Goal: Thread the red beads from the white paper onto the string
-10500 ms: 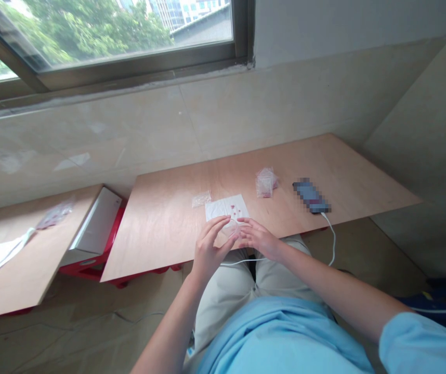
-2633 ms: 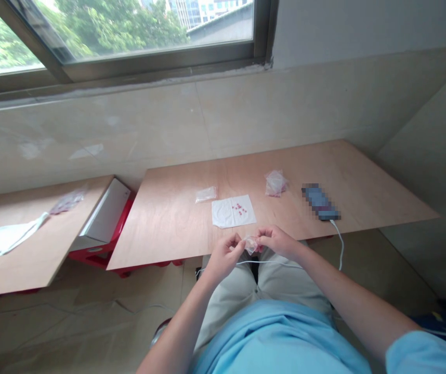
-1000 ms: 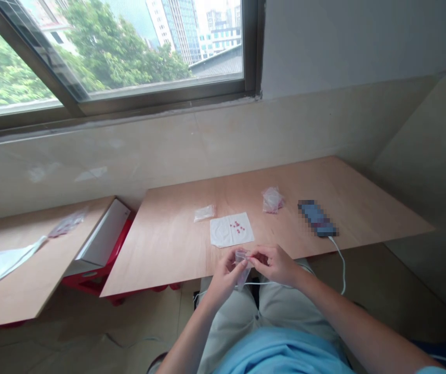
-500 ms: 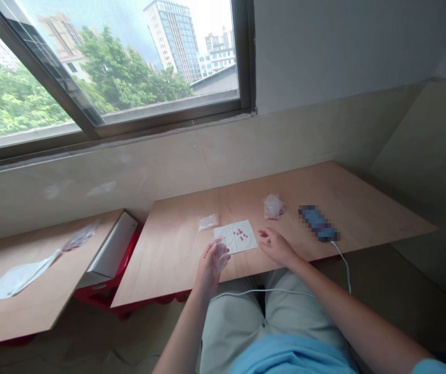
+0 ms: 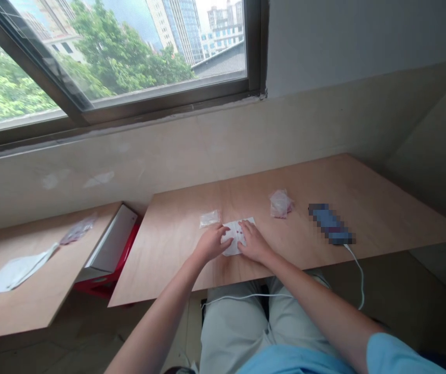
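Both hands meet on the white sheet (image 5: 231, 241) on the wooden board (image 5: 168, 249).
The left hand (image 5: 211, 244) covers the sheet's left edge, fingers curled; whether it grips anything I cannot tell. The right hand (image 5: 252, 243) lies flat and spread on the sheet's right part, by tiny red beads (image 5: 239, 225). A small clear bag (image 5: 209, 218) lies just left of the sheet.

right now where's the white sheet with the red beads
Head view: the white sheet lies mid-table under the left hand and right hand, beside the small clear bag.

Head cam, fwd & down, close on left hand (image 5: 209, 245) & right hand (image 5: 254, 245) at board (image 5: 363, 197), window (image 5: 129, 52) up top.
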Demonstrator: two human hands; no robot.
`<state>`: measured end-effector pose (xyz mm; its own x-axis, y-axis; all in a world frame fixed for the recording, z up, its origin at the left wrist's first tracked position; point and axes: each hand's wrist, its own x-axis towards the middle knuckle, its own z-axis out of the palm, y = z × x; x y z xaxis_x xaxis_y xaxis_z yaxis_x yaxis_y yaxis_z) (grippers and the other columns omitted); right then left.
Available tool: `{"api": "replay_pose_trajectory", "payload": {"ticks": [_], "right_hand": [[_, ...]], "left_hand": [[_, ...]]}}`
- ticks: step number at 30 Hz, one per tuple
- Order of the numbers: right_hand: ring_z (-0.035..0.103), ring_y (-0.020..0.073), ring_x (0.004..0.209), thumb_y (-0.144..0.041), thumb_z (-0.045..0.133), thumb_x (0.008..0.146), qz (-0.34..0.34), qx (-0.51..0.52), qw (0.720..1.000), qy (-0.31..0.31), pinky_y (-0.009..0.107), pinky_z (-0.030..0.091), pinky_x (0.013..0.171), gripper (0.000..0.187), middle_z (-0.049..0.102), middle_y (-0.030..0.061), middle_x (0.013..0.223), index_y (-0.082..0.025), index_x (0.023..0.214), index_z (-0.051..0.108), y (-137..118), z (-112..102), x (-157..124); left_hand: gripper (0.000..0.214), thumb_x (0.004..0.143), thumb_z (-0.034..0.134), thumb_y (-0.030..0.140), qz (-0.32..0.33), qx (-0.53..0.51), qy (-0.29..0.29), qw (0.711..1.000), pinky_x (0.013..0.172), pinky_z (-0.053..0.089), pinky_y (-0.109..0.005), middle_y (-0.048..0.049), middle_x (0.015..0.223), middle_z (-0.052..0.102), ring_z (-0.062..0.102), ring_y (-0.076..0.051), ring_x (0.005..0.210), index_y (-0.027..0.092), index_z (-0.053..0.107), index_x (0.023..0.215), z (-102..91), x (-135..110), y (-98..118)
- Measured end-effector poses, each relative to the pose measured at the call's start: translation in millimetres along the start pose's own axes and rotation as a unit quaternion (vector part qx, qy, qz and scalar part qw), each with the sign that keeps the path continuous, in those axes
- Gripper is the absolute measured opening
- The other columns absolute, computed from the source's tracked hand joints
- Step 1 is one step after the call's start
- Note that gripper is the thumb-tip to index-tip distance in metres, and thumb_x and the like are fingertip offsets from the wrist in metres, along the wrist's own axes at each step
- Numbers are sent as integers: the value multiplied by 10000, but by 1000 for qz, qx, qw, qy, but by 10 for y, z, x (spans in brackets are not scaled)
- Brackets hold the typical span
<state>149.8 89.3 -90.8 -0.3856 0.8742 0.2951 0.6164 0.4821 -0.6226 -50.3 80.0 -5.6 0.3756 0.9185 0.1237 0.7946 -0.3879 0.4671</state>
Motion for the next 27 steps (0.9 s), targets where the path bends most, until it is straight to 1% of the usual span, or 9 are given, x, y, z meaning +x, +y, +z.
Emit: {"api": "replay_pose_trajectory", "payload": {"ticks": [3, 6, 13, 17, 20, 21, 22, 25, 27], "right_hand": [[235, 314, 1505, -292, 557, 880, -3, -28, 999, -16, 518, 170, 1232, 697, 307, 205, 1600, -87, 1517, 362, 5, 49, -17], [195, 310, 1521, -314, 523, 923, -7, -46, 999, -21, 525, 128, 1238, 669, 279, 204, 1613, -78, 1524, 351, -11, 59, -27], [172, 315, 1528, -336, 537, 930, -4, -48, 999, -18, 529, 96, 1244, 647, 279, 188, 1617, -91, 1509, 387, -36, 60, -22], [194, 318, 1522, -333, 529, 933, -4, -32, 999, -17, 534, 108, 1245, 662, 289, 178, 1615, -101, 1529, 359, -34, 26, -19], [233, 304, 1509, -302, 520, 925, 1, 8, 1000, -1, 511, 171, 1244, 688, 321, 177, 1600, -92, 1548, 316, -18, -37, -15], [252, 295, 1502, -284, 509, 925, 6, 25, 1000, 10, 494, 202, 1241, 683, 339, 179, 1590, -87, 1549, 312, -10, -60, -15], [273, 285, 1494, -264, 496, 927, 12, 43, 999, 22, 476, 232, 1235, 670, 360, 180, 1577, -84, 1546, 315, -3, -82, -15], [320, 267, 1473, -216, 463, 932, 28, 86, 994, 53, 456, 287, 1220, 630, 412, 167, 1543, -110, 1541, 337, 17, -119, -17], [328, 270, 1468, -203, 467, 928, 33, 101, 993, 59, 471, 293, 1218, 629, 428, 154, 1533, -137, 1541, 345, 25, -120, -20]], "left_hand": [[285, 858, 635, 330, 42, 65, -28, 997, 895, 440, -409, -114, 995, 621, 591, -292, 980, 203, 689, 1108, 39, 74, 17], [258, 871, 619, 309, 63, 100, -37, 992, 935, 423, -451, -130, 1000, 603, 567, -321, 1032, 198, 683, 1095, 70, 119, 52], [301, 844, 664, 317, 61, 80, -45, 994, 999, 383, -497, -153, 1076, 596, 529, -354, 1109, 194, 668, 1119, 86, 137, 74], [347, 823, 691, 357, 26, 19, -25, 999, 993, 398, -471, -139, 1087, 615, 561, -330, 1067, 201, 685, 1133, 64, 162, -18], [342, 831, 680, 432, -62, -122, 7, 991, 901, 452, -409, -108, 999, 646, 598, -279, 940, 186, 713, 1067, 31, 183, -93], [355, 849, 652, 468, -102, -192, 5, 976, 852, 468, -382, -99, 961, 652, 604, -260, 899, 176, 717, 1041, 18, 182, -105], [384, 867, 619, 498, -141, -270, -5, 953, 809, 479, -357, -94, 939, 657, 609, -246, 873, 167, 715, 1037, 4, 175, -108], [477, 896, 551, 545, -229, -487, -42, 842, 751, 506, -321, -97, 967, 666, 633, -225, 868, 157, 666, 1150, -24, 120, -70], [511, 899, 536, 555, -261, -571, -45, 777, 755, 526, -334, -103, 993, 664, 646, -222, 864, 158, 621, 1210, -23, 73, -34]]}}
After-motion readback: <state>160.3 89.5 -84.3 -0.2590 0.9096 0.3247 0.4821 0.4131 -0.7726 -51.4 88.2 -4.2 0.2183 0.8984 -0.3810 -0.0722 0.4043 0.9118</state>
